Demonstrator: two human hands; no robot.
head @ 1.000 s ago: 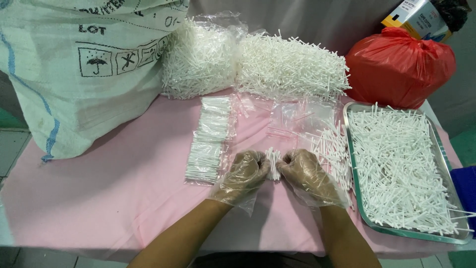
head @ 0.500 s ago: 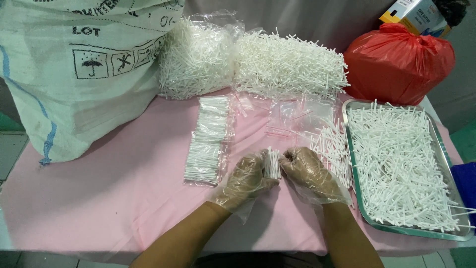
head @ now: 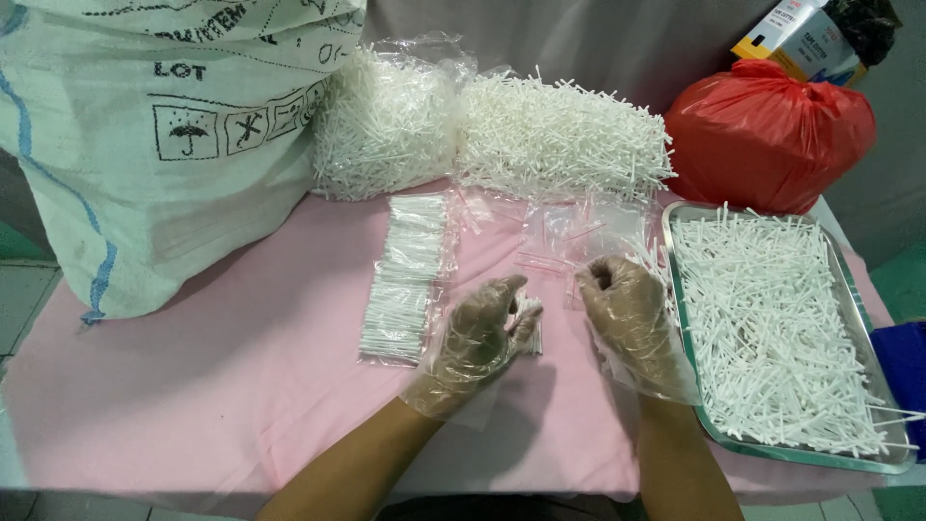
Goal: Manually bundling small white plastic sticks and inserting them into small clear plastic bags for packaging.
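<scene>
1. Gloved left hand (head: pixel 479 333) grips a small bundle of white sticks (head: pixel 530 326) at mid-bench, over the pink cloth (head: pixel 241 386).
2. Gloved right hand (head: pixel 622 309) is clenched, w/ nothing seen in it, just beside the bundle.
3. Steel tray (head: pixel 873 338) of loose sticks at right; packed bags (head: pixel 410 280) at left.

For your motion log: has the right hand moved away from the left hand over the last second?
Yes. The right hand, which earlier met the left hand over one small bundle of sticks, is now apart from it, closer to the metal tray. The left alone holds the bundle.
</scene>
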